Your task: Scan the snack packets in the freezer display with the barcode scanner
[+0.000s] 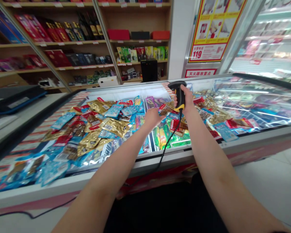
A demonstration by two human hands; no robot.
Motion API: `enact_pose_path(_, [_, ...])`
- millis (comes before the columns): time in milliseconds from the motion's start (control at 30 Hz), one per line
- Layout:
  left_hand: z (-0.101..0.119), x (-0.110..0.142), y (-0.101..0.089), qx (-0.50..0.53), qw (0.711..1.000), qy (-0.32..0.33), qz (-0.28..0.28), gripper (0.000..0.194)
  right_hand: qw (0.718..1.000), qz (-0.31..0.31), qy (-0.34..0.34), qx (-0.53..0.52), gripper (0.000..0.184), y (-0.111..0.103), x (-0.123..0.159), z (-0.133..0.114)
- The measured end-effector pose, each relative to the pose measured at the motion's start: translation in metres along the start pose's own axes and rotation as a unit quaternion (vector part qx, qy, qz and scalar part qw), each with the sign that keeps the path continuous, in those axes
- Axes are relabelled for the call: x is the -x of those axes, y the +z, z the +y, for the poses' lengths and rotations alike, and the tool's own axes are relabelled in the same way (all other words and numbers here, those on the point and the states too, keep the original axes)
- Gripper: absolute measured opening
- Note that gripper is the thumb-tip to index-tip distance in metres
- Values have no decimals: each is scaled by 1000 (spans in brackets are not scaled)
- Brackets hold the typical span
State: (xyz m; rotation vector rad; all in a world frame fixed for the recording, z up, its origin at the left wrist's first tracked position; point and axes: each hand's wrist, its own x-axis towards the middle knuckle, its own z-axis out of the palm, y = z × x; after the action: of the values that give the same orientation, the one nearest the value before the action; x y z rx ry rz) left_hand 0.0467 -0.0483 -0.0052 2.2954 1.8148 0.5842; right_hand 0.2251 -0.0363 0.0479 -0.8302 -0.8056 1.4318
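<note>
White-framed, glass-topped chest freezer (68, 183) serves as worktop; gold, blue and red foil packets (115, 126) are heaped on it, probably for easy reach. A black-and-yellow pistol-shaped scanner (180, 94) is gripped upright by the right hand's (188, 98) closed fingers, clear of the heap. A red-topped brown packet (165, 109) appears pinched in the left hand (151, 118). Open room is left above; the near edge is crossed by a slack black cord (168, 139).

Glass lid (262, 97): streaky white glare.
Fridge shelves (269, 38): bright, washed out, soft.
Edges: stretched, blurry.
</note>
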Motion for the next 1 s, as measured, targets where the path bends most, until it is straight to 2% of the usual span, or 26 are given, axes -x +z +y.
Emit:
enact_pose_path(300, [-28,-13,-16,80,993,-68,48,45,999,-8,16,28,48,9,3,2])
enact_pose_path(533, [-55,-24,-27,129,979,-86,133,32,994,-51,67,67,45,20,7,8])
enact_pose_path(700, [-63,-23,-39,139,970,-100,174,26,984,-102,103,103,45,27,9,17])
enact_pose_path(867, [-68,-19,-45,119,965,-136,189,28,978,-141,98,118,45,31,13,25])
enact_pose_path(1000, [-70,-19,-46,108,970,-126,178,28,976,-151,95,128,43,34,16,28])
